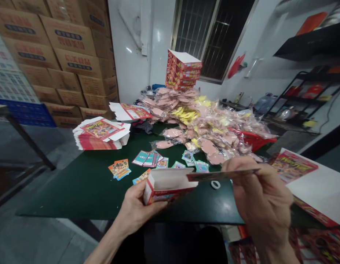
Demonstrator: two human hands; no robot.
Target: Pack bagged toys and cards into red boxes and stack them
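Note:
My left hand (141, 207) is closed around a small red and white carton (171, 196), with its open top facing up and its white inside showing. My right hand (260, 200) pinches a thin flat card (211, 176), seen nearly edge-on, so its print is hard to make out. The card's left end reaches the carton's right rim; whether they touch I cannot tell. Beyond the carton lie teal cards (147, 158), orange cards (119, 168) and green-edged cards (201, 166) on the dark green table (84, 183). A white ring (215, 184) lies near my right hand.
Clear bags of pink and yellow pieces (186, 113) are heaped at the back, with stacked red boxes (183, 71) above. Flattened cartons (102, 134) lie left. A large white and red box (310, 179) stands right, near a red basket (255, 139). Brown cartons (73, 55) line the wall.

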